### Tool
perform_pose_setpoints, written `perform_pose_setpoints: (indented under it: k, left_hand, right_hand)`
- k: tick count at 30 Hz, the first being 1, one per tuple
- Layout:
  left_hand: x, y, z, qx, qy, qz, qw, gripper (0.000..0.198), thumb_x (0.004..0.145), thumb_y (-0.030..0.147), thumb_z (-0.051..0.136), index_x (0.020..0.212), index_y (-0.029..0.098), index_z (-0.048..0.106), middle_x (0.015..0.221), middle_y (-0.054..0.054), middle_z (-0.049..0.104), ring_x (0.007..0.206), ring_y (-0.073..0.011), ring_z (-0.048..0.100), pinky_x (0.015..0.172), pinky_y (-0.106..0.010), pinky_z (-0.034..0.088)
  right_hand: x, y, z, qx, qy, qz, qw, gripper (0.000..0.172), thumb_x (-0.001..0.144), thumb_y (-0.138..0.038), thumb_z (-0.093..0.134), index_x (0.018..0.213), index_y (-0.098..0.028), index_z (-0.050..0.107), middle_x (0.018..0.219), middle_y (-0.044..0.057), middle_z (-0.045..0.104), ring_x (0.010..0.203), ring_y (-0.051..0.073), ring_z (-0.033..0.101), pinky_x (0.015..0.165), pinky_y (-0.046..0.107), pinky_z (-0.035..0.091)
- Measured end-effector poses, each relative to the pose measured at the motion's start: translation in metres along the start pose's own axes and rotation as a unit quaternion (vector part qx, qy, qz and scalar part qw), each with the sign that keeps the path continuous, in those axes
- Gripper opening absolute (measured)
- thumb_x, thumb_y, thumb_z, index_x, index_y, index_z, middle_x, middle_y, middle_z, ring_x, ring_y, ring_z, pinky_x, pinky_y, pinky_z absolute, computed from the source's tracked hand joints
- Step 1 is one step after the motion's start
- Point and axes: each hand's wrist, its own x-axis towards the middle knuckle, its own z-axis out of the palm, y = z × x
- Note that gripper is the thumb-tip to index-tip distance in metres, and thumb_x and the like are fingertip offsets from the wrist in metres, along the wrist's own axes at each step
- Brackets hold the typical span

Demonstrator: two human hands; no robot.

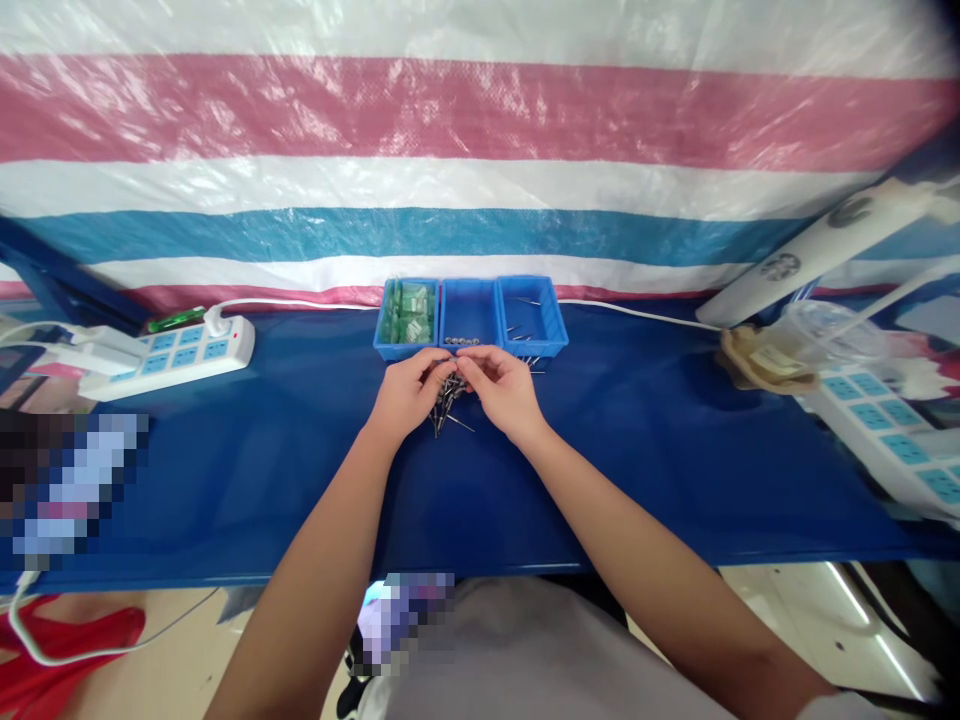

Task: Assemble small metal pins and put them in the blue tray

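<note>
My left hand (409, 392) and my right hand (510, 392) meet fingertip to fingertip just in front of the blue bins. Both are closed in a pinch; whatever lies between the fingertips is too small to make out. Below them is a pile of thin metal pins or bits (448, 398) on the table, partly hidden by my fingers. In the left bin (386, 350) are green packets with pale pieces. Small round metal parts (461, 341) line the front of the middle bin (469, 300). The right bin (553, 325) has a few thin metal rods, with more on the table before it.
A white power strip (176, 358) with plugs stands at left, near a blurred-out device (82, 485). At right are a clear plastic cup (832, 335), a brown holder (765, 365), a white tube (795, 255) and another power strip (885, 430). Striped sheeting (480, 120) hangs behind the blue table (637, 430).
</note>
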Motion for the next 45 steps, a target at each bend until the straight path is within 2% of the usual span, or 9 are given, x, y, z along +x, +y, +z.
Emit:
perform_pose_setpoints:
  k: [3,7,10,19,21,26,31,39,45]
  left_hand:
    - [0.0000,0.0003,-0.0001,-0.006,0.002,-0.003,1.000,0.028,0.098,0.044,0.060,0.107,0.021,0.074,0.074,0.000,0.071,0.064,-0.0120,0.064,0.066,-0.023,0.052]
    - [0.0002,0.0019,0.0017,-0.017,0.012,0.012,1.000,0.029,0.094,0.041,0.068,0.116,0.023,0.074,0.065,0.004,0.064,0.057,-0.0099,0.056,0.063,-0.022,0.051]
    - [0.0007,0.0018,0.0027,-0.017,0.018,0.023,0.999,0.024,0.095,0.037,0.067,0.113,0.023,0.074,0.065,0.004,0.062,0.055,-0.0093,0.054,0.061,-0.021,0.050]
    - [0.0011,-0.0007,-0.0003,0.000,-0.002,-0.002,1.000,0.027,0.101,0.042,0.057,0.107,0.020,0.072,0.074,0.000,0.071,0.063,-0.0123,0.066,0.066,-0.023,0.052]
    - [0.0007,0.0001,-0.0003,-0.005,-0.008,-0.010,1.000,0.028,0.100,0.043,0.057,0.106,0.021,0.072,0.071,0.001,0.070,0.061,-0.0122,0.066,0.064,-0.023,0.052]
    - [0.0005,0.0030,0.0016,-0.007,0.003,0.010,1.000,0.029,0.096,0.040,0.066,0.118,0.023,0.070,0.066,0.004,0.066,0.057,-0.0107,0.060,0.063,-0.022,0.051]
    - [0.0010,0.0020,0.0012,-0.006,0.008,0.015,1.000,0.022,0.097,0.037,0.064,0.110,0.021,0.072,0.069,0.003,0.067,0.059,-0.0102,0.060,0.063,-0.022,0.050]
    - [-0.0002,0.0003,-0.0012,0.000,-0.009,-0.011,1.000,0.029,0.100,0.045,0.057,0.102,0.020,0.072,0.075,0.001,0.071,0.062,-0.0120,0.064,0.064,-0.023,0.050]
    - [0.0009,0.0027,0.0021,-0.003,0.014,0.018,1.000,0.026,0.095,0.037,0.067,0.115,0.022,0.071,0.064,0.005,0.062,0.055,-0.0093,0.056,0.062,-0.021,0.049]
  right_hand:
    - [0.0004,0.0011,0.0004,0.005,0.001,0.003,1.000,0.040,0.078,-0.057,0.078,0.097,-0.022,0.075,0.082,0.004,0.074,0.073,0.017,0.067,0.064,0.031,0.057]
    - [0.0016,0.0017,-0.0008,-0.005,0.017,0.012,1.000,0.041,0.078,-0.059,0.077,0.095,-0.021,0.075,0.080,0.004,0.074,0.069,0.016,0.065,0.064,0.032,0.057]
    - [0.0017,0.0011,-0.0015,-0.007,0.015,0.009,1.000,0.040,0.079,-0.058,0.077,0.094,-0.021,0.075,0.080,0.004,0.074,0.068,0.016,0.065,0.065,0.032,0.057]
    - [-0.0007,0.0011,0.0014,-0.002,-0.004,-0.006,1.000,0.040,0.078,-0.057,0.078,0.097,-0.022,0.074,0.086,0.004,0.076,0.077,0.018,0.070,0.072,0.033,0.059]
    - [-0.0002,0.0015,0.0011,-0.004,-0.001,-0.003,1.000,0.042,0.077,-0.058,0.078,0.096,-0.021,0.075,0.085,0.005,0.076,0.078,0.019,0.070,0.070,0.033,0.059]
    - [0.0018,0.0009,-0.0014,-0.006,0.016,0.012,1.000,0.041,0.078,-0.059,0.077,0.094,-0.021,0.075,0.082,0.004,0.075,0.069,0.017,0.066,0.066,0.033,0.057]
    - [0.0014,-0.0003,-0.0014,-0.013,0.011,0.006,1.000,0.039,0.079,-0.058,0.076,0.091,-0.020,0.075,0.081,0.004,0.075,0.068,0.016,0.065,0.065,0.032,0.056]
    - [-0.0010,-0.0004,0.0005,-0.009,-0.005,-0.012,1.000,0.037,0.080,-0.054,0.077,0.096,-0.021,0.075,0.087,0.005,0.076,0.079,0.018,0.069,0.072,0.034,0.057]
    - [0.0024,0.0016,-0.0022,-0.010,0.018,0.007,1.000,0.040,0.079,-0.057,0.077,0.094,-0.019,0.076,0.081,0.004,0.075,0.068,0.016,0.065,0.065,0.031,0.056]
